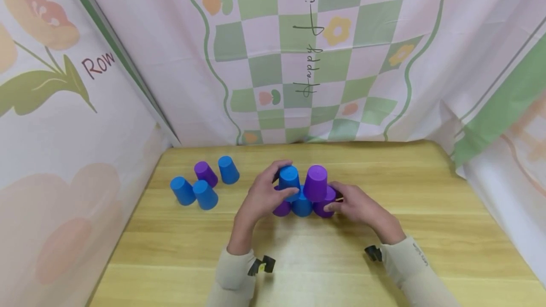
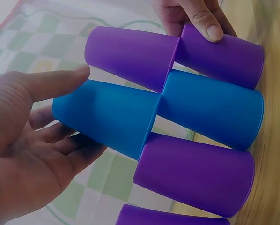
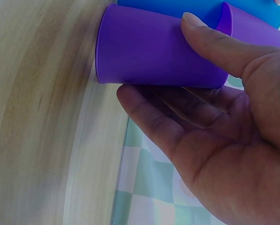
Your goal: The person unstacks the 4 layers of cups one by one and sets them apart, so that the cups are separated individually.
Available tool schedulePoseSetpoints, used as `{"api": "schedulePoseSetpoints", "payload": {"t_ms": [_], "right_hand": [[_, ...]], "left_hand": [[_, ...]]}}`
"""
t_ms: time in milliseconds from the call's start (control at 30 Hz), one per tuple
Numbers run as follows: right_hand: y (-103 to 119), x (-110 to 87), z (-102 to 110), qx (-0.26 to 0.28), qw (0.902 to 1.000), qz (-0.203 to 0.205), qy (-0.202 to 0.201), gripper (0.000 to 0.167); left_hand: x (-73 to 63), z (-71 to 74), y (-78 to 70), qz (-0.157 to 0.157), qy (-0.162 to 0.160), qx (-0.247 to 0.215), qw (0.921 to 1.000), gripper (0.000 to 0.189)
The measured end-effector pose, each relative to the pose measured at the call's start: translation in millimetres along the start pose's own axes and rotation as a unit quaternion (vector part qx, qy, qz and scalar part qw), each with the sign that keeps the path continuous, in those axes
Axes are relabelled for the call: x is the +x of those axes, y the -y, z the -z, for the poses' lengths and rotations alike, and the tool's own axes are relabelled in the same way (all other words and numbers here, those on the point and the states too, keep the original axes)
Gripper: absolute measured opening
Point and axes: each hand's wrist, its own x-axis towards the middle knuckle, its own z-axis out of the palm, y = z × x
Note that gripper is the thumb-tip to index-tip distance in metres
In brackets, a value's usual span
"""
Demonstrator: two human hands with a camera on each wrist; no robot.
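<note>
Upside-down plastic cups stand stacked on the wooden table in two tiers. The lower row has a purple cup [image 2: 196,173] at left, a blue cup [image 1: 302,207] in the middle and another purple cup [image 3: 154,47] at right. Above them sit an upper blue cup [image 1: 289,177] and an upper purple cup [image 1: 316,185], side by side. My left hand [image 1: 265,194] holds the upper blue cup, thumb on its near side and fingers round the far side. With thumb and fingers on opposite sides, my right hand [image 1: 360,205] grips the lower right purple cup.
Left of the stack stand several more upside-down cups: a purple cup [image 1: 206,174], a blue cup [image 1: 229,170] at the back and two blue cups in front, one of them the leftmost cup [image 1: 182,191]. A patterned curtain [image 1: 307,60] hangs along the table's [image 1: 324,269] far edge.
</note>
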Motion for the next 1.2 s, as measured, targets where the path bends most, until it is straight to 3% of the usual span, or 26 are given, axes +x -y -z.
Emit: {"api": "schedulePoseSetpoints", "payload": {"t_ms": [467,1200], "right_hand": [[1.9,1.6,-0.6,-0.016,0.9998,-0.004,-0.006,0.037],[1.2,0.5,0.4,-0.011,0.9999,-0.004,-0.004,0.036]], "left_hand": [[-0.5,-0.8,-0.3,0.021,0.0,-0.01,0.9997,0.056],[-0.6,-0.2,-0.8,0.02,0.001,-0.009,0.9998,0.055]]}}
